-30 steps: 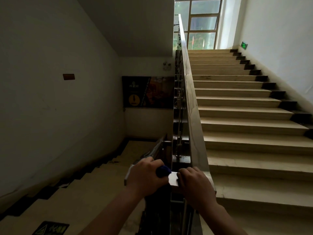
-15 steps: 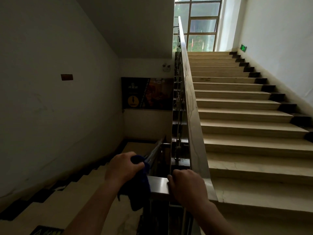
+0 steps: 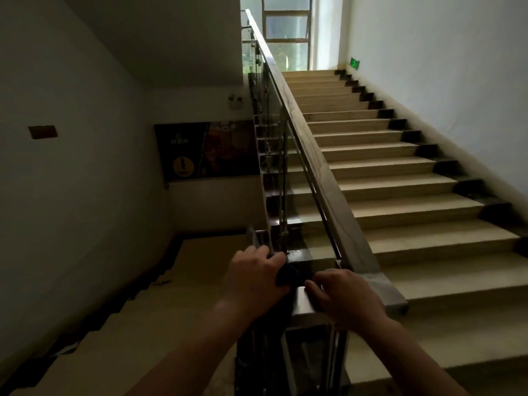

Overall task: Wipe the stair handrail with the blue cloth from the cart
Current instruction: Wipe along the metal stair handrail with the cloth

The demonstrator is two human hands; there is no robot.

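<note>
Evidently early in the task: left hand (image 3: 253,277) grips the blue cloth (image 3: 288,276), seemingly pressed on the handrail (image 3: 321,172) at its lowest bend; right hand (image 3: 347,298) clasps the handrail just beside it. Ascending run above probably awaits wiping.

The handrail (image 3: 324,178) has a wood-grain look with a smooth, low-sheen top, and its flat end piece reflects light like polished metal or stone; which of the 2 cannot be told. The posts (image 3: 283,178) under it are shiny bare metal with clear glass panels (image 3: 305,221) between them, while the blue cloth (image 3: 287,274) is soft, matt, dark fabric. The steps (image 3: 400,195) are smooth pale stone or tile with dark glossy skirting (image 3: 445,168), and the walls (image 3: 85,195) are matt paint.
</note>
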